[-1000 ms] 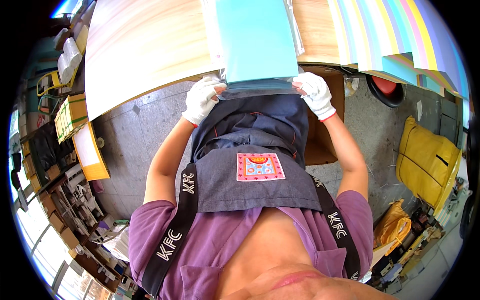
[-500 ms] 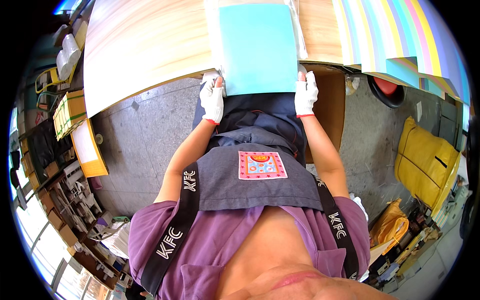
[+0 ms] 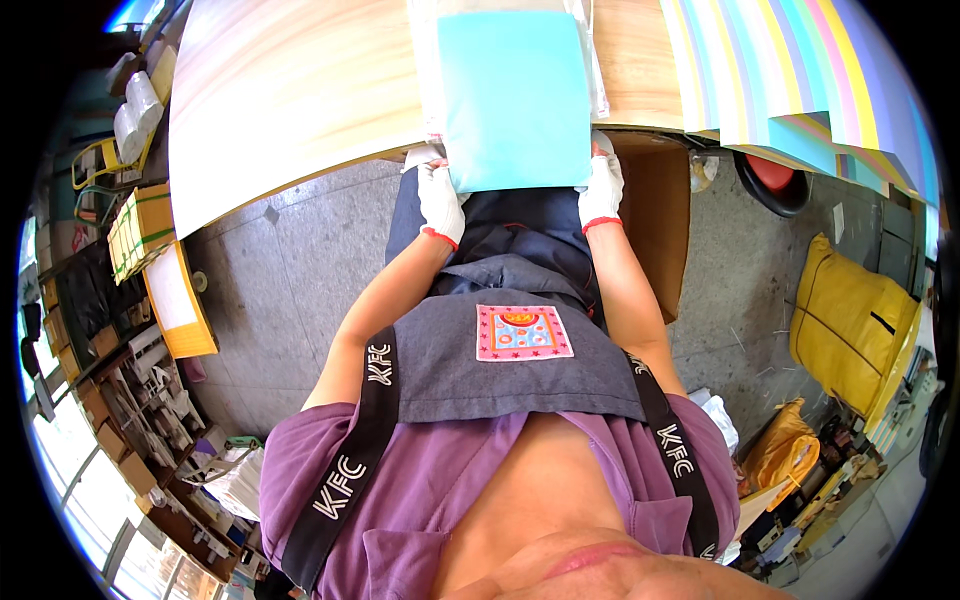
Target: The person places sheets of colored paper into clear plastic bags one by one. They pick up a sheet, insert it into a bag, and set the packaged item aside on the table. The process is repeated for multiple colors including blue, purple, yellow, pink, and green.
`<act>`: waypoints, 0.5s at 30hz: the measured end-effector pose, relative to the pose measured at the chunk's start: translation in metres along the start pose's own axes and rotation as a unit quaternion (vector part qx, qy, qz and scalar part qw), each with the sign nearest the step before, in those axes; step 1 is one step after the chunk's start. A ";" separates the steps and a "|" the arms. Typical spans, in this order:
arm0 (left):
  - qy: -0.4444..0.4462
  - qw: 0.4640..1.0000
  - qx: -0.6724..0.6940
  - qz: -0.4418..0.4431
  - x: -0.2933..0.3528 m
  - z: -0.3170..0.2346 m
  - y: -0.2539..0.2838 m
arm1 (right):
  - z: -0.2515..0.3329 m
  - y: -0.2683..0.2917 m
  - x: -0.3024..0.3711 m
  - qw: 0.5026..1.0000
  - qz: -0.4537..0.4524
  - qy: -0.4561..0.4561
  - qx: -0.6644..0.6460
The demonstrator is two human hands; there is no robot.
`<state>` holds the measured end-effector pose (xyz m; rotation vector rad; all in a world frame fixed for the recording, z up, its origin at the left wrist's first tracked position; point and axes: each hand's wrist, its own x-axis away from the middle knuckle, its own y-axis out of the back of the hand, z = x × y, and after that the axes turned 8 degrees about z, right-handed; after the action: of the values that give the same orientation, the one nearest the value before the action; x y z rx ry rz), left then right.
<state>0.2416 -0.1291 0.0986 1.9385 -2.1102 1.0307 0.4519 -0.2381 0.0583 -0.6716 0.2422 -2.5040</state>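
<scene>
A light blue sheet or stack of paper (image 3: pixel 515 100) lies partly on the table, its near end reaching over the front edge above my lap. Beneath and beside it show clear plastic bags (image 3: pixel 429 60). My left hand (image 3: pixel 440 205), in a white glove with a red cuff, is closed at the paper's near left edge, thumb uppermost. At the right edge, my right hand (image 3: pixel 602 190), gloved the same way, is closed too. The undersides of both hands are hidden, and whether the plastic is also in their grip cannot be made out.
Fanned stacks of pastel paper (image 3: pixel 800 70) cover the right of the wood-grain table (image 3: pixel 290 90). Under its edge stands a cardboard box (image 3: pixel 660 220), with a black and red round container (image 3: pixel 773 180) farther right. A yellow wrapped bundle (image 3: pixel 850 320) rests on the floor.
Both hands have moved inward, my left one rightward and slightly down, my right one leftward. The blue paper has barely shifted between them.
</scene>
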 end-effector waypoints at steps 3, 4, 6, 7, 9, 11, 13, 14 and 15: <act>0.048 0.998 -0.012 0.031 -0.009 0.004 0.012 | 0.008 -0.014 0.002 0.997 0.009 -0.058 -0.058; 0.070 0.996 -0.042 0.032 -0.009 0.002 0.011 | 0.018 -0.018 0.002 0.995 0.005 -0.096 -0.007; 0.114 0.988 -0.104 0.034 -0.003 -0.008 0.007 | 0.043 -0.026 0.010 0.981 -0.003 -0.169 0.094; 0.128 0.983 -0.108 0.075 -0.003 -0.012 0.010 | 0.047 -0.022 0.011 0.984 0.024 -0.148 0.096; 0.156 0.969 -0.117 0.154 -0.006 -0.021 0.025 | 0.053 -0.010 0.010 0.986 0.079 -0.107 0.099; 0.161 0.955 -0.154 0.196 0.010 -0.047 0.014 | 0.072 -0.010 0.006 0.978 0.086 -0.145 0.127; 0.126 0.943 -0.223 0.212 0.028 -0.070 -0.001 | 0.102 -0.019 0.018 0.942 0.181 -0.136 0.248; 0.128 0.941 -0.225 0.217 0.034 -0.078 -0.004 | 0.118 -0.027 0.027 0.922 0.214 -0.108 0.304; 0.103 0.946 -0.202 0.233 0.037 -0.088 -0.012 | 0.118 -0.024 0.027 0.937 0.208 -0.069 0.272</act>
<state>0.2132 -0.1135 0.1893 1.1264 -2.4657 0.7307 0.4812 -0.2368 0.1781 -0.4951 -0.3228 -1.9709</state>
